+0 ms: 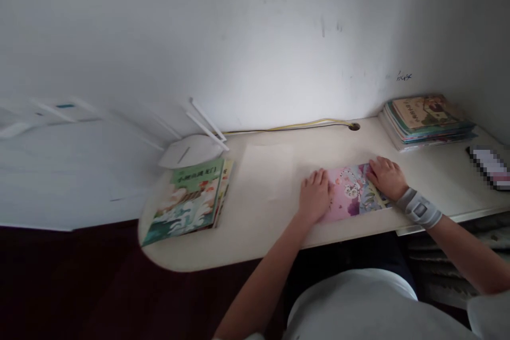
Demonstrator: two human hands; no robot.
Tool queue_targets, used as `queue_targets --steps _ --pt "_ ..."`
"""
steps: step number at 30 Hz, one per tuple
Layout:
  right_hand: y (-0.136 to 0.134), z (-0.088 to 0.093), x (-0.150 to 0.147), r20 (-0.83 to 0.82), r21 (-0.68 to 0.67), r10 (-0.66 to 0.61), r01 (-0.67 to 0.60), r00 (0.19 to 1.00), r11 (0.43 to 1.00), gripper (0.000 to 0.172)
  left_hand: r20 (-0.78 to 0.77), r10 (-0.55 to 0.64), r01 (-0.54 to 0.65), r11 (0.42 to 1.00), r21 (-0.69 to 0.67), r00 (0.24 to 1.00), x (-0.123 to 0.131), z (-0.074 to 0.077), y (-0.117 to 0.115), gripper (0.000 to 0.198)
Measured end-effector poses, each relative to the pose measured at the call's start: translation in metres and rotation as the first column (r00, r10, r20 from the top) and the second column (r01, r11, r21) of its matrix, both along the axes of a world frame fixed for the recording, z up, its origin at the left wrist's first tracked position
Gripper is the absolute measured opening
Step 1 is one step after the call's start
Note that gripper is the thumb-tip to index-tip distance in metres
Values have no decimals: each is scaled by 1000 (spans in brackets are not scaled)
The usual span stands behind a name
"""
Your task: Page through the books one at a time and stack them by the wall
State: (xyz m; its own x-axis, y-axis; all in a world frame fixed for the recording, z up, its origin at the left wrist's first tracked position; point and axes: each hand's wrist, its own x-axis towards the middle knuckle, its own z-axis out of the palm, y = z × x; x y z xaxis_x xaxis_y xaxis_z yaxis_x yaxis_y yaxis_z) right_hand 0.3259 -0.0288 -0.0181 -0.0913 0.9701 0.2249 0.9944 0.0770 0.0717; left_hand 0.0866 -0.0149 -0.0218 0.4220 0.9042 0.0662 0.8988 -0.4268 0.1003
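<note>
A thin pink picture book (353, 194) lies flat on the cream desk (263, 207) in front of me. My left hand (314, 195) rests on its left edge, fingers curled down over the edge. On the book's upper right corner lies my right hand (385, 176), fingers bent and pressed onto the cover; a grey band (418, 208) wraps that wrist. Neither hand lifts the book.
A green picture book (187, 202) tops a small pile at the desk's left end, beside a white router (191, 150) with antennas. A stack of books (428, 119) sits at the back right. A cable (295, 126) runs along the wall to a hole (354, 126).
</note>
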Motion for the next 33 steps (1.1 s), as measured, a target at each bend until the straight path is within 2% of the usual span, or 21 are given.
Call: queue_targets --steps 2,4,7,9,11,14,16,17,19,22,24,26,28,31,33 --pt "-4 10 -6 -28 61 47 -45 999 997 39 -42 55 -53 998 44 998 -7 6 5 49" --pt "-8 19 -21 -90 122 203 -191 975 974 36 -75 23 -16 995 97 997 -7 12 7 46" --pt "-23 26 -64 -230 202 423 -383 876 902 39 -90 -47 56 993 101 995 3 17 9 46" --pt "-42 24 -100 -269 246 538 -483 799 841 41 -95 -47 52 998 48 994 11 16 11 46" --pt "-63 21 -131 -290 293 584 -511 758 808 38 -91 -28 30 999 21 995 16 12 13 45" --pt "-80 17 -155 -313 270 661 -603 682 750 34 -58 1 3 998 60 998 19 4 13 44" --pt "-72 17 -149 -315 249 677 -631 665 735 32 -54 3 -1 1000 31 999 15 1 10 44" --pt "-63 17 -139 -308 227 661 -622 684 749 32 -55 -1 1 1000 6 998 12 1 9 44" --pt "-39 16 -110 -268 170 557 -530 786 831 30 -43 20 -21 1000 -20 999 4 3 7 45" --pt "-4 13 -53 -193 80 218 -206 957 975 27 20 157 -157 988 4 987 -13 9 9 50" --pt "10 11 -20 -228 73 -8 25 974 997 31 85 228 -227 973 -32 970 -22 13 14 52" --pt "16 9 1 -363 12 -109 122 925 992 37 195 226 -213 973 -85 954 -27 13 18 50" --pt "17 7 11 -563 -54 -110 96 819 994 40 350 218 -192 976 -107 911 -29 11 22 48" --pt "16 7 11 -792 -33 -14 -20 611 999 43 599 256 -199 967 -160 759 -31 7 25 46" --pt "15 10 10 -852 9 46 -73 522 997 45 705 289 -153 956 -251 648 -35 7 28 45"
